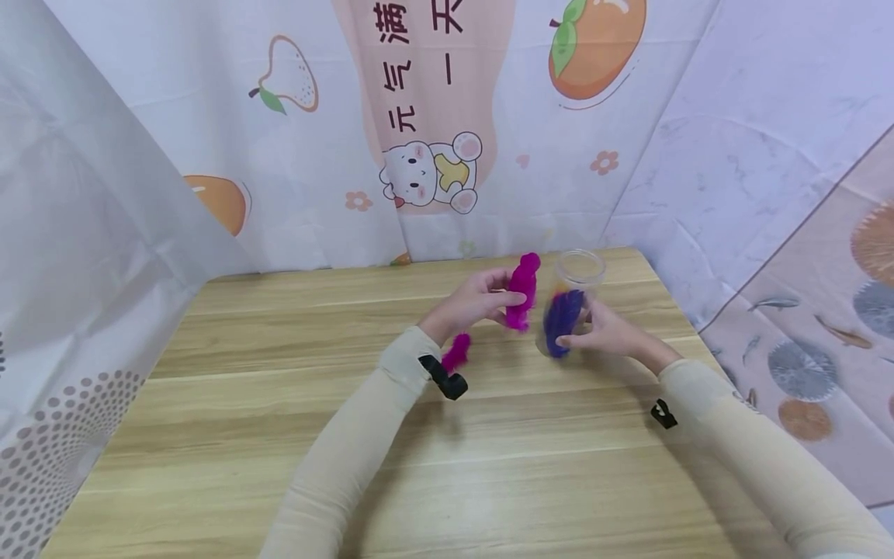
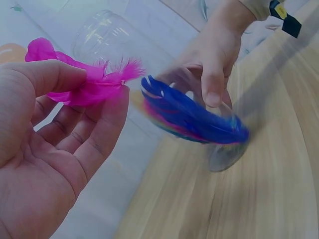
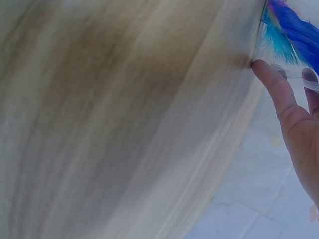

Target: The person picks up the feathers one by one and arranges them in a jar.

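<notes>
My left hand (image 1: 475, 303) pinches a magenta feather (image 1: 522, 291) between thumb and fingers, left of a clear jar (image 1: 581, 278). In the left wrist view the feather (image 2: 42, 50) lies across the fingertips, its fluffy end toward the jar. My right hand (image 1: 609, 332) grips the jar low on its right side, thumb in front. Inside the jar are blue feathers (image 2: 194, 112), with pink and teal ones showing beside them. The right wrist view catches only part of the right hand (image 3: 294, 124), at its right edge. A second magenta feather (image 1: 457, 352) lies by my left wrist.
The wooden table (image 1: 279, 404) carries everything here, its back edge close to a printed cloth (image 1: 314, 155) that hangs behind. Black straps (image 1: 447, 380) hang from both sleeves. More patterned cloth (image 1: 789, 310) hangs to the right.
</notes>
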Demonstrator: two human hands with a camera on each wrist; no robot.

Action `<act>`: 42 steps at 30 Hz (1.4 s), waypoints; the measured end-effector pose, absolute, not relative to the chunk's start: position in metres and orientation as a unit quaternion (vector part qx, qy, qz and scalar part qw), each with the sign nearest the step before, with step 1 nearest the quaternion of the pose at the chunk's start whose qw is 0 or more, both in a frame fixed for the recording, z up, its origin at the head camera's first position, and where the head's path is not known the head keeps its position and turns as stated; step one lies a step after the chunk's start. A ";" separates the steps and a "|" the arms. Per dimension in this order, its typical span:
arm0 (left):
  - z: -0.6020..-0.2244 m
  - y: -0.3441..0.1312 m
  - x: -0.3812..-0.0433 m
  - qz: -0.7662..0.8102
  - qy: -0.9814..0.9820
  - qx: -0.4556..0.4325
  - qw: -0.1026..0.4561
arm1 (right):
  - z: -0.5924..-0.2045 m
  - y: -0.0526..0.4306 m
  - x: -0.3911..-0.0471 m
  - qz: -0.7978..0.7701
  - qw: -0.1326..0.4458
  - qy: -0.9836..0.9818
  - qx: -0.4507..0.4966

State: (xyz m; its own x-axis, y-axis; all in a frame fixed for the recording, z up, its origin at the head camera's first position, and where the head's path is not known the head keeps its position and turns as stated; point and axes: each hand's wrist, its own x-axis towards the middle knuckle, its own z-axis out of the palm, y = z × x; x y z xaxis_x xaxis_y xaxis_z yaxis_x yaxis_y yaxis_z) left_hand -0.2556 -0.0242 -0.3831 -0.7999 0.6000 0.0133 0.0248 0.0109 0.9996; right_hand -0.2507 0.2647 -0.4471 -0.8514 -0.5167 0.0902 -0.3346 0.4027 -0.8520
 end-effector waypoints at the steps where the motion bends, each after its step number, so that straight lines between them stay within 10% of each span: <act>1: -0.382 -0.023 -0.255 0.666 0.676 0.230 0.216 | -0.447 0.265 -0.251 -0.483 0.094 0.832 -0.255; 42: -0.341 0.019 -0.254 0.719 0.585 0.266 0.265 | -0.447 0.265 -0.252 -0.486 0.106 0.826 -0.266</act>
